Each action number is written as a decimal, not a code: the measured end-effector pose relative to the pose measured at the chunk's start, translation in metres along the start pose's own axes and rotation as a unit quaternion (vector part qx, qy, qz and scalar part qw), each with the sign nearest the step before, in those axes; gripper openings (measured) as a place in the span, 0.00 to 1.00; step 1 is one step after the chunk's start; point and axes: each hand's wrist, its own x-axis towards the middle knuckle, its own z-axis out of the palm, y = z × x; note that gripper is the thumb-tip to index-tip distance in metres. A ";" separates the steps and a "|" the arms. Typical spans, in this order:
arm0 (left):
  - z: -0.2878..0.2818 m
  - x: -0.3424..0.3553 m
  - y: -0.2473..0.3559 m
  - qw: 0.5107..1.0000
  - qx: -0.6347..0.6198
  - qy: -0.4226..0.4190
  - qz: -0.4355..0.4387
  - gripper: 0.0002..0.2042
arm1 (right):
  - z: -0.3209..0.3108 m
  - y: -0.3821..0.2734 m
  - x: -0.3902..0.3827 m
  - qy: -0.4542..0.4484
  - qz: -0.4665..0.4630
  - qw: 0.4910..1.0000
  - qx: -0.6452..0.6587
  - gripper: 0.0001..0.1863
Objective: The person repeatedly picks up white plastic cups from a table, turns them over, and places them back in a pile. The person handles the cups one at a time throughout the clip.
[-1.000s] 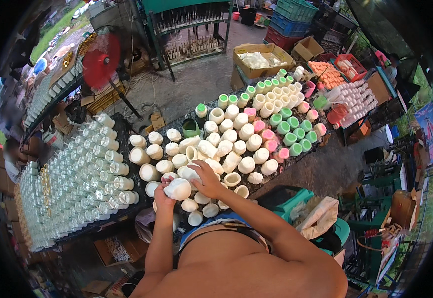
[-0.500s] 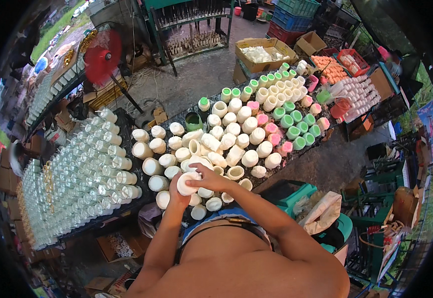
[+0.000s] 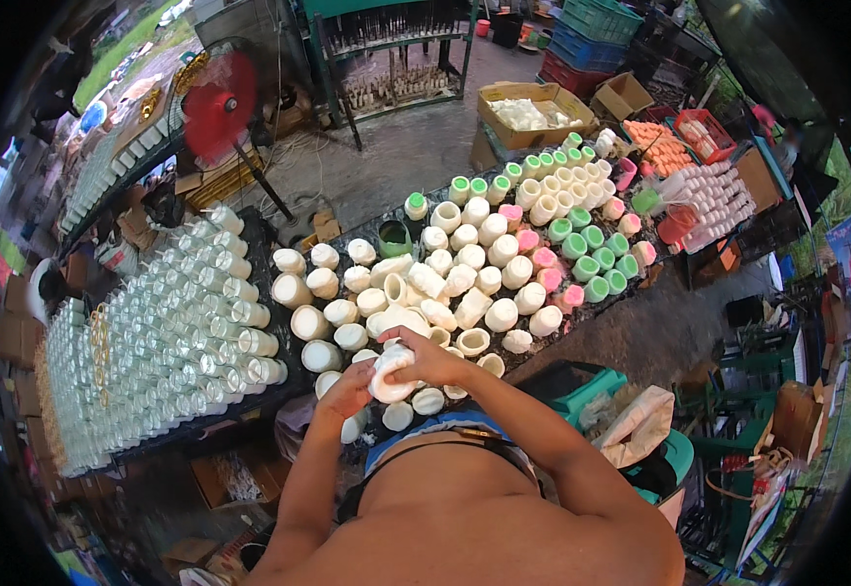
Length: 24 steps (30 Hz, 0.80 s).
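Close to my waist, at the table's near edge, both hands are on a white, rounded piece with a folded-looking rim. My right hand grips it from the right with bent fingers and the thumb across its top. The fingers of my left hand close against its left side; part of them is hidden. Beyond my hands stand many cream-white, cup-like moulds, some upright with open mouths and some tipped over. A green pot stands among them.
Rows of clear glass jars with wicks fill the table at left. Green-filled moulds, pink-topped ones and orange pieces lie towards the right. A red fan stands behind; a carton holds white pieces.
The white piece has tilted and turned in my hands, and both hands have shifted slightly. My left hand has moved from under it to its left side. The view has shifted slightly too.
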 end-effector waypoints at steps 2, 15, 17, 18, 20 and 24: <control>0.003 -0.004 0.007 0.997 0.073 -0.002 0.021 0.29 | -0.004 0.006 -0.001 0.000 0.003 0.998 -0.063 0.42; 0.009 0.053 -0.022 0.837 0.387 0.334 0.192 0.13 | 0.008 0.022 0.015 0.308 0.046 0.920 -0.238 0.25; 0.008 0.068 -0.013 0.782 0.459 0.358 0.224 0.09 | 0.003 0.027 0.018 0.303 0.018 0.929 -0.212 0.26; 0.008 0.077 -0.008 0.741 0.504 0.378 0.232 0.09 | 0.000 0.029 0.019 0.300 0.004 0.933 -0.199 0.26; 0.027 0.091 0.007 0.692 0.520 0.447 0.224 0.07 | 0.002 0.026 0.017 0.251 -0.044 0.964 -0.073 0.27; 0.015 0.109 0.024 0.629 0.563 0.489 0.220 0.07 | -0.001 0.015 0.023 0.239 -0.081 0.963 -0.095 0.28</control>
